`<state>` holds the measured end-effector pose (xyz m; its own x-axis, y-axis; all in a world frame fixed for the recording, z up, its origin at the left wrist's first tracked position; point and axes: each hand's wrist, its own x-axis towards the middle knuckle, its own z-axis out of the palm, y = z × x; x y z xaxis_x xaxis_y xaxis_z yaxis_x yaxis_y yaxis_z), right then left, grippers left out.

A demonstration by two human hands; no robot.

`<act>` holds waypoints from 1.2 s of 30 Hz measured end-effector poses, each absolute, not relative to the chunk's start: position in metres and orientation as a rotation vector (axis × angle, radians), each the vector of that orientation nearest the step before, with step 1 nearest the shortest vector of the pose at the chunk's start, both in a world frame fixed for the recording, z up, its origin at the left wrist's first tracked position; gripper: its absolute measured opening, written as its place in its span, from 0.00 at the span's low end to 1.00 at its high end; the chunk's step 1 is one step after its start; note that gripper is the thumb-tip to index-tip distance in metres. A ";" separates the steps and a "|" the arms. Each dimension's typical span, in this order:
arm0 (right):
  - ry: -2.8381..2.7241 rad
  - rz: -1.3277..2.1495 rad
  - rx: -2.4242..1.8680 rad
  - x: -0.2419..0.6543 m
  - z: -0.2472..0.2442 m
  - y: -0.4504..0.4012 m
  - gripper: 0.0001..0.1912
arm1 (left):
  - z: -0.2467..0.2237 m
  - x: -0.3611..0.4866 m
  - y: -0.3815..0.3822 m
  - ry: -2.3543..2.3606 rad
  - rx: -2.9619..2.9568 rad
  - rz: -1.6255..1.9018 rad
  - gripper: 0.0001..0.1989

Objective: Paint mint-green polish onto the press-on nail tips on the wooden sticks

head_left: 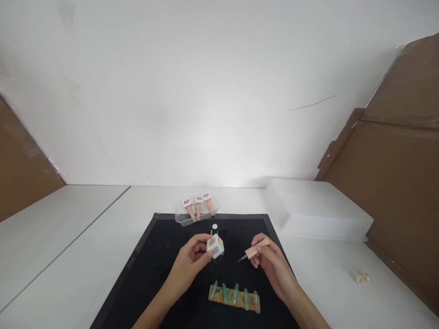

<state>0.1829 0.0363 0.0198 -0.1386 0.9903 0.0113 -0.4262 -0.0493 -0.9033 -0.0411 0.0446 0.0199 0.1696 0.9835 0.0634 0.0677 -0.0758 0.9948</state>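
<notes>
Between the thumb and fingers of my left hand (pixel 192 256) is a white square nail polish bottle (pixel 215 246), tilted, with a purple label. My right hand (pixel 269 258) grips the pink cap of a nail polish brush (pixel 253 252); its dark, wet-looking bristles point left toward the bottle and stay apart from it. Below both hands, a tan stand (pixel 235 298) carries several false nails in a row, most of them green and the rightmost one paler. Behind the bottle stands a small item with a round white top (pixel 215 226), partly hidden.
A black mat (pixel 154 256) covers the middle of the white table. At its far edge, a clear tray (pixel 185 222) holds three more polish bottles with pink caps. A white box (pixel 318 210) sits at the back right, and small beige rings (pixel 360 278) lie nearer on the right.
</notes>
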 end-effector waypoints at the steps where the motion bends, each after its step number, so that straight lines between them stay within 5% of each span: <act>1: -0.994 1.467 -0.838 0.182 0.022 0.034 0.10 | 0.023 -0.042 0.044 1.087 1.293 1.128 0.19; 10: -1.470 1.045 -0.799 0.169 0.032 0.003 0.06 | 0.031 -0.049 0.035 0.790 0.747 1.165 0.16; 22: -1.932 0.583 -0.672 0.166 0.039 -0.008 0.26 | 0.032 -0.046 0.038 0.643 0.553 1.072 0.18; 36: -2.142 0.250 -0.625 0.163 0.041 -0.007 0.20 | 0.029 -0.041 0.035 0.565 0.499 1.044 0.14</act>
<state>0.1628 -0.0065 0.0407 -0.4990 0.5182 0.6946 0.3441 0.8541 -0.3900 -0.0414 0.0350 0.0288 0.3873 0.9011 -0.1949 -0.6562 0.4179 0.6283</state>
